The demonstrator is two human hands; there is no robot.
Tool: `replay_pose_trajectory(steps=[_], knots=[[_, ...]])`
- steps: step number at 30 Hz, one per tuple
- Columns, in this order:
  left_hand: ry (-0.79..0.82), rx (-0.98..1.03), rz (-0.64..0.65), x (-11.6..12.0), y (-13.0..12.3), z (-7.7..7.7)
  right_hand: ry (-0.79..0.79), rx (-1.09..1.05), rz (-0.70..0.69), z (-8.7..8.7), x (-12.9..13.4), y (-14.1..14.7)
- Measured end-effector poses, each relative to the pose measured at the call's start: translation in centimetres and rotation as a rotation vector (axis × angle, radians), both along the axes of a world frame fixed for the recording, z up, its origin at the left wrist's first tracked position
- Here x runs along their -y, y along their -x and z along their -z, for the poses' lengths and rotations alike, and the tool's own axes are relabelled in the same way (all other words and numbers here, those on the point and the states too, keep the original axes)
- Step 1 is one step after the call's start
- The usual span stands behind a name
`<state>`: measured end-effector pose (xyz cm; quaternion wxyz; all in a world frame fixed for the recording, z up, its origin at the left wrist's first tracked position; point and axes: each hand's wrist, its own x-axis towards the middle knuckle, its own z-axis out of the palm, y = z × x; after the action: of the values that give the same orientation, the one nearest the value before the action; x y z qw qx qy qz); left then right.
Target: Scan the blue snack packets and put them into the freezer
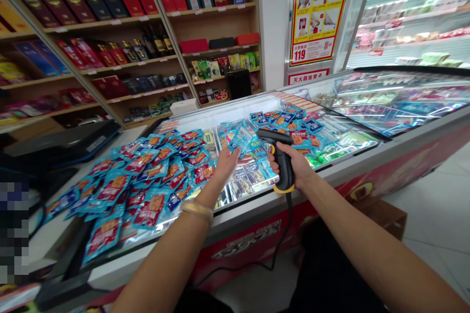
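My left hand pinches a small light-blue snack packet by its lower edge, its pale printed side facing me. Wrapped in my right hand is a black and yellow barcode scanner, its head pointing left toward that packet. A cable hangs from the scanner's handle. Left of my left hand, a large heap of blue snack packets with red or dark-blue labels covers the glass top of a chest freezer. A smaller, looser group of packets lies beyond the scanner.
Wooden shelves with boxes and bottles stand behind the freezer. A dark device sits on the counter at left. On the right are a lit display fridge and a cardboard box on the floor. A red poster hangs behind.
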<state>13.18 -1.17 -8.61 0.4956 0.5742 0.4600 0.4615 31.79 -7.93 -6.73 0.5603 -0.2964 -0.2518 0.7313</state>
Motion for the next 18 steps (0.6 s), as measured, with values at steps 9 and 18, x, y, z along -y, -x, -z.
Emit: replay_pose_trajectory(steps=[9,18], knots=[[-0.011,-0.039,0.023,0.29,-0.34,-0.12,0.008,0.017,-0.034,0.08,0.09,-0.26],[-0.029,-0.113,0.003,0.21,-0.46,0.08,0.007,0.022,-0.039,0.11,0.14,-0.34]])
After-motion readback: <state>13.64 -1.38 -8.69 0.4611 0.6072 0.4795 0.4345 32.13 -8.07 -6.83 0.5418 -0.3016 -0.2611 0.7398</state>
